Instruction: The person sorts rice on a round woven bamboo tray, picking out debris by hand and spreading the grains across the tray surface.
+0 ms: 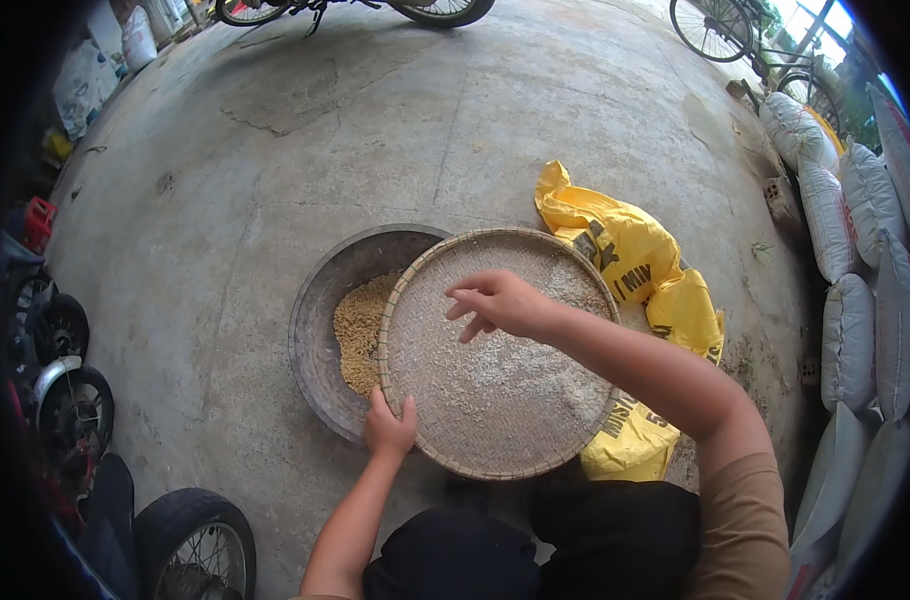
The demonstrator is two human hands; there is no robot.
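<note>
A round woven tray (475, 420) with a bamboo rim holds scattered pale grains, thickest toward its right side. My left hand (390, 428) grips the tray's lower left rim, thumb on top. Over the upper middle of the tray hovers my right hand (490, 303), its fingers bent and apart, with nothing visible in them. Under the tray's left side is a wide grey basin (317, 300) with yellow-brown grain (360, 330) inside, partly hidden by the tray. A yellow printed sack (625, 245) lies crumpled on the floor, its middle part covered by the tray and my right arm.
White filled sacks (848, 340) are stacked along the right. Motorbike wheels (197, 550) stand at the left and lower left. Another motorbike (440, 8) is at the top, a bicycle (713, 25) at the upper right. The floor (225, 200) is cracked concrete.
</note>
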